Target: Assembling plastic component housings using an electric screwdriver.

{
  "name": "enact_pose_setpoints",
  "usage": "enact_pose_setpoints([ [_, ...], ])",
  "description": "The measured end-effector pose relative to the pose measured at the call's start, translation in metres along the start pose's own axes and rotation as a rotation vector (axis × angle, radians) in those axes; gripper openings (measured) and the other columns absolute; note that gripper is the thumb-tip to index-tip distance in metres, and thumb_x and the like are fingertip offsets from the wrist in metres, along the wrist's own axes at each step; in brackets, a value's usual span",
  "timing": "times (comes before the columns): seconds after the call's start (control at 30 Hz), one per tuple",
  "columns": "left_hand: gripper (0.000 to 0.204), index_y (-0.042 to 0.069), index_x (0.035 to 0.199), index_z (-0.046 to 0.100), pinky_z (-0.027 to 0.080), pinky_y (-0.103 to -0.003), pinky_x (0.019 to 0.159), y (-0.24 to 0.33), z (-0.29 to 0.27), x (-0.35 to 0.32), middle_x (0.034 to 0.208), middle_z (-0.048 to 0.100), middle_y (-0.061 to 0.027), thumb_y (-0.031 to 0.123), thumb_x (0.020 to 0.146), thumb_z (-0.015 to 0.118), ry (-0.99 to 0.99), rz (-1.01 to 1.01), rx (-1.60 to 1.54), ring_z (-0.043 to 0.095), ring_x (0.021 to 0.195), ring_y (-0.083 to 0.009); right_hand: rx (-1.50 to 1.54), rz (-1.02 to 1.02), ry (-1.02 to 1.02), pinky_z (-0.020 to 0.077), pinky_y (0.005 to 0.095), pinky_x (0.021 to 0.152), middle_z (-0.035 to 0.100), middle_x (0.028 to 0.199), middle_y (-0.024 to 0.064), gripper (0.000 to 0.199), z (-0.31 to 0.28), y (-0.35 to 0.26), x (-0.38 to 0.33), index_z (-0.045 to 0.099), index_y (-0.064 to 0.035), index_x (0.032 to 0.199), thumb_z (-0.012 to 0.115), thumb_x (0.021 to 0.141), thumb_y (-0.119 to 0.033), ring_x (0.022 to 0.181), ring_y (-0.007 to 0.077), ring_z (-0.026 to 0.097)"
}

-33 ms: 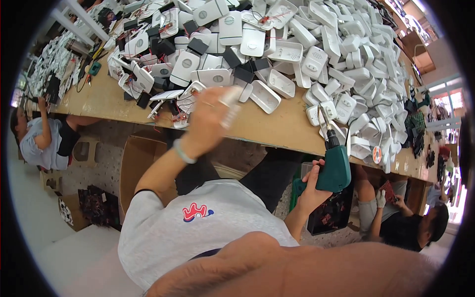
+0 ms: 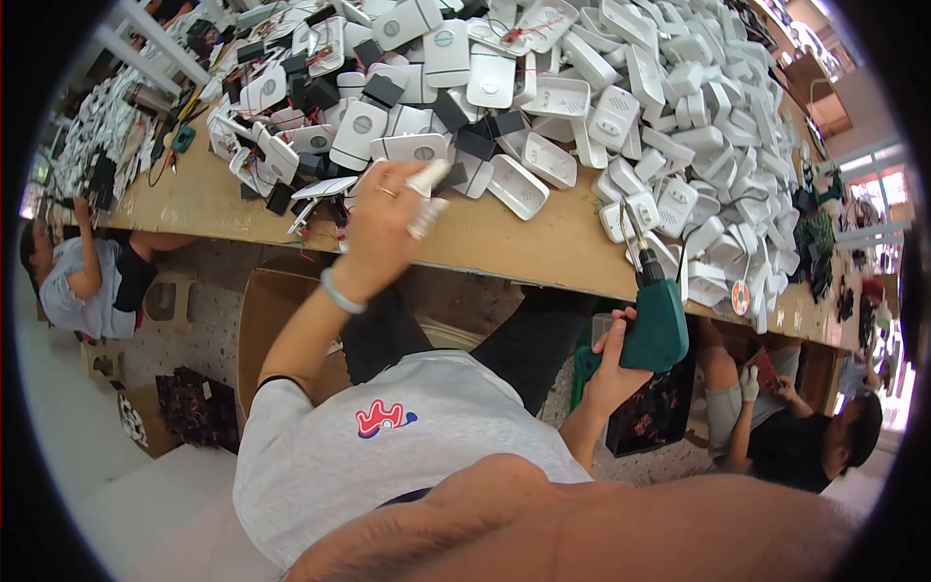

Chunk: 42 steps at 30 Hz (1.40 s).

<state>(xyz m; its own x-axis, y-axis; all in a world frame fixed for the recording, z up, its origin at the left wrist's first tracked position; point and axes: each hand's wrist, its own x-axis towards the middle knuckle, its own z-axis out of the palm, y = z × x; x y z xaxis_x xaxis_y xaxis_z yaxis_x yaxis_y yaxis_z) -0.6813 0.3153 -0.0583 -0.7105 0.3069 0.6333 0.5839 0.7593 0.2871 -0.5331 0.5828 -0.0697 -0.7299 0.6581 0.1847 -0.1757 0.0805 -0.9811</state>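
Note:
My left hand [image 2: 383, 218] hangs over the table's near edge, beside the pile of white casings. White coverings wrap some of its fingertips, and the fingers are stretched apart with nothing seen between them. Closest to it lie a white casing with a round grey dial [image 2: 412, 148] and an open white shell [image 2: 518, 188]. In my right hand [image 2: 611, 373] is a dark green soldering gun [image 2: 655, 328], gripped by its handle, its metal tip pointing up toward the white shells. Part of the handle is hidden behind the fingers.
White shells [image 2: 669, 107] heap across the table [image 2: 553, 247]. Black blocks and red wires mix in at left. A cardboard box [image 2: 257, 310] stands below at left, and a black crate [image 2: 645, 417] at right. Other people sit at the left [image 2: 87, 286] and right [image 2: 795, 427].
My left hand has moved slightly left and closer to me, and its fingers show more sharply. My right hand with the soldering gun has stayed nearly still.

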Motion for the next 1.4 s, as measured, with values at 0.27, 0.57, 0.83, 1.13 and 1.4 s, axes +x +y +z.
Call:
enact_pose_setpoints([
  [0.27, 0.017, 0.002, 0.091, 0.061, 0.046, -0.04, 0.08, -0.077, 0.01, -0.009, 0.096, 0.057, -0.0097, 0.006, 0.075, 0.06, -0.197, 0.339, 0.202, 0.054, 0.093, -0.0284, -0.002, 0.028, -0.058, 0.0424, 0.0218, 0.05, 0.065, 0.102, 0.014, 0.025, 0.02, 0.004, 0.008, 0.058, 0.005, 0.114, 0.064, 0.09, 0.0, 0.057, 0.0079, 0.052],
  [0.57, 0.026, 0.005, 0.103, 0.063, 0.042, -0.043, 0.088, -0.025, 0.041, 0.006, 0.106, 0.059, -0.0111, 0.008, 0.078, 0.065, -0.081, 0.22, 0.0, 0.054, 0.101, -0.0304, -0.015, 0.033, -0.017, 0.0436, 0.0219, 0.05, 0.065, 0.104, 0.0138, 0.028, -0.001, 0.004, 0.006, 0.057, 0.0046, 0.116, 0.065, 0.09, -0.002, 0.063, 0.0096, 0.056],
  [0.83, 0.008, 0.008, 0.08, 0.059, 0.045, -0.034, 0.079, 0.013, 0.133, 0.016, 0.087, 0.056, -0.0074, 0.015, 0.077, 0.058, -0.285, 0.516, 0.19, 0.055, 0.09, -0.0239, 0.048, -0.063, 0.029, 0.0432, 0.0216, 0.05, 0.064, 0.106, 0.0148, 0.03, -0.005, -0.005, 0.001, 0.055, 0.0048, 0.119, 0.064, 0.091, -0.001, 0.064, 0.0096, 0.056],
  [1.13, 0.009, 0.012, 0.085, 0.059, 0.048, -0.035, 0.073, 0.043, 0.139, 0.012, 0.093, 0.054, -0.0071, 0.015, 0.077, 0.059, -0.199, 0.554, -0.021, 0.055, 0.089, -0.0243, 0.031, -0.031, 0.059, 0.041, 0.0207, 0.048, 0.064, 0.105, 0.0154, 0.03, -0.016, 0.003, 0.001, 0.054, 0.0055, 0.119, 0.063, 0.092, -0.002, 0.06, 0.0087, 0.053],
  [1.4, 0.008, 0.013, 0.087, 0.058, 0.045, -0.035, 0.081, 0.044, 0.152, 0.024, 0.093, 0.056, -0.007, 0.018, 0.081, 0.057, -0.027, 0.511, 0.097, 0.054, 0.091, -0.0233, 0.045, -0.056, 0.086, 0.043, 0.0215, 0.05, 0.065, 0.1, 0.0146, 0.024, -0.009, -0.002, -0.001, 0.057, 0.0055, 0.112, 0.064, 0.091, -0.001, 0.056, 0.0081, 0.053],
])
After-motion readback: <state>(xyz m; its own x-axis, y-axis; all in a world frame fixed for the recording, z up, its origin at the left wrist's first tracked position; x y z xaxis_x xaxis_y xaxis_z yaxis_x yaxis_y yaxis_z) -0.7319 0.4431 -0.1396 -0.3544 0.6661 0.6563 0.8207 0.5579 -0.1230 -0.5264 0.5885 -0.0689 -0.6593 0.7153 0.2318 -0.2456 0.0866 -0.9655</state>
